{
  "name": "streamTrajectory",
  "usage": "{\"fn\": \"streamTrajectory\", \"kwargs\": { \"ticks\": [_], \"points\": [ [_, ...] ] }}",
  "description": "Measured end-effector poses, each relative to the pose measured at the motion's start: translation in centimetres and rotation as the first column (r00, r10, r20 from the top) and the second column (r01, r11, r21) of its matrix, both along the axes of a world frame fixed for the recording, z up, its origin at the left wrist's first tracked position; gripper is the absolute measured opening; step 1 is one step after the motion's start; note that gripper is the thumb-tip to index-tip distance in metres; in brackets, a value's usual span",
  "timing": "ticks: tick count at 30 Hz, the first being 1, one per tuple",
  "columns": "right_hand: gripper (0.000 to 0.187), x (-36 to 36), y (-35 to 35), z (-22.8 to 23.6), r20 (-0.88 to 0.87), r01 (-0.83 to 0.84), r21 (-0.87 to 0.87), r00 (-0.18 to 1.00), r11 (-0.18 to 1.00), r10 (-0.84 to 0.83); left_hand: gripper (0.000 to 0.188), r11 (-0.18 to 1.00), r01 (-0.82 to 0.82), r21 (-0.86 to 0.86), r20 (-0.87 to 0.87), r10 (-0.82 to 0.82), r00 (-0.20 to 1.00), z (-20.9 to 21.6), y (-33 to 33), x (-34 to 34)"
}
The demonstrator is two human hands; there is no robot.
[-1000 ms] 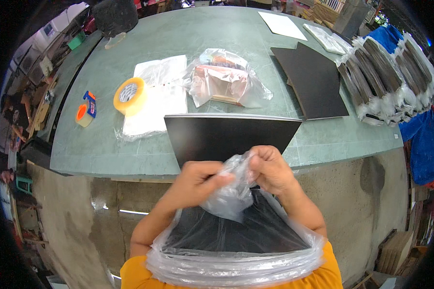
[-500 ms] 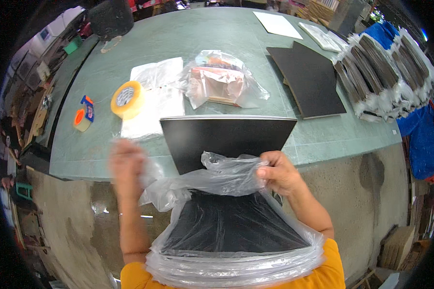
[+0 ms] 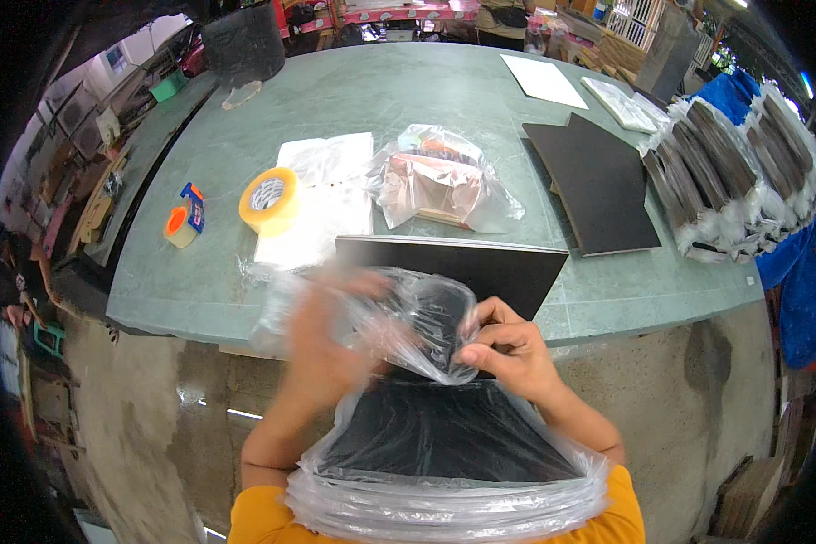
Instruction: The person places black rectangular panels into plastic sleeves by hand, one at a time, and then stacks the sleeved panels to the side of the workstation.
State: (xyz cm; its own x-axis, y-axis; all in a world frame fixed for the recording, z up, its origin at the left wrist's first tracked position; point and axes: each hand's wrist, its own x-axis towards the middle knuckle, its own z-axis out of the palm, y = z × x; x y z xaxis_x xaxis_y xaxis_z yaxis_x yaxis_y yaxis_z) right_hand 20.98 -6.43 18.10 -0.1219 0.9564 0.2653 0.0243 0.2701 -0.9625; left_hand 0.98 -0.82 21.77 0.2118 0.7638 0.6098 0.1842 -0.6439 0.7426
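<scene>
A clear plastic bag (image 3: 426,304) is stretched between my hands, over the near edge of the table. My right hand (image 3: 515,355) pinches its right side between thumb and fingers. My left hand (image 3: 331,331) is at the left part of the film, so smeared by motion that its grip does not show. Just behind the bag, a black board (image 3: 508,272) with a pale far edge lies at the table's front, partly covered by film and hands. Against my body rests a stack of black boards in clear plastic (image 3: 453,435).
On the green table (image 3: 426,82) lie a roll of clear tape (image 3: 269,201), a tape dispenser (image 3: 186,218), flat plastic bags (image 3: 335,213) and a bagged packet (image 3: 440,186). Black boards (image 3: 598,186), a white sheet (image 3: 544,82) and bundled wrapped boards (image 3: 716,172) are at the right.
My left hand has swung rightward and toward the middle, and the film has spread wider. My right hand stays pinched on the bag, slightly lower. The whole view has tilted up a little.
</scene>
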Motion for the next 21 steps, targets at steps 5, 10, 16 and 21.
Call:
{"fn": "streamTrajectory", "kwargs": {
  "ticks": [5,10,16,21],
  "points": [
    [0.018,-0.1,0.6,4.1,-0.243,0.234,0.291,0.956,0.928,-0.165,0.026,0.706,0.493,-0.508,-0.147,-0.635,0.759,-1.6,-2.4,2.6],
    [0.020,2.6,1.0,0.5,-0.430,-0.224,-0.317,0.900,0.922,0.071,0.026,0.582,0.559,-0.591,0.124,-0.619,0.775,-1.7,-0.7,1.7],
    [0.028,0.1,-0.5,1.6,-0.174,-0.805,-0.197,0.591,0.560,0.788,0.021,0.162,0.769,-0.618,0.528,-0.639,0.559,0.3,1.4,-0.4],
    [0.033,4.6,-0.9,0.6,-0.657,-0.823,0.023,0.415,0.567,0.629,0.020,0.193,0.720,-0.666,0.182,-0.894,0.408,-0.2,3.7,-2.4]
  ]
}}
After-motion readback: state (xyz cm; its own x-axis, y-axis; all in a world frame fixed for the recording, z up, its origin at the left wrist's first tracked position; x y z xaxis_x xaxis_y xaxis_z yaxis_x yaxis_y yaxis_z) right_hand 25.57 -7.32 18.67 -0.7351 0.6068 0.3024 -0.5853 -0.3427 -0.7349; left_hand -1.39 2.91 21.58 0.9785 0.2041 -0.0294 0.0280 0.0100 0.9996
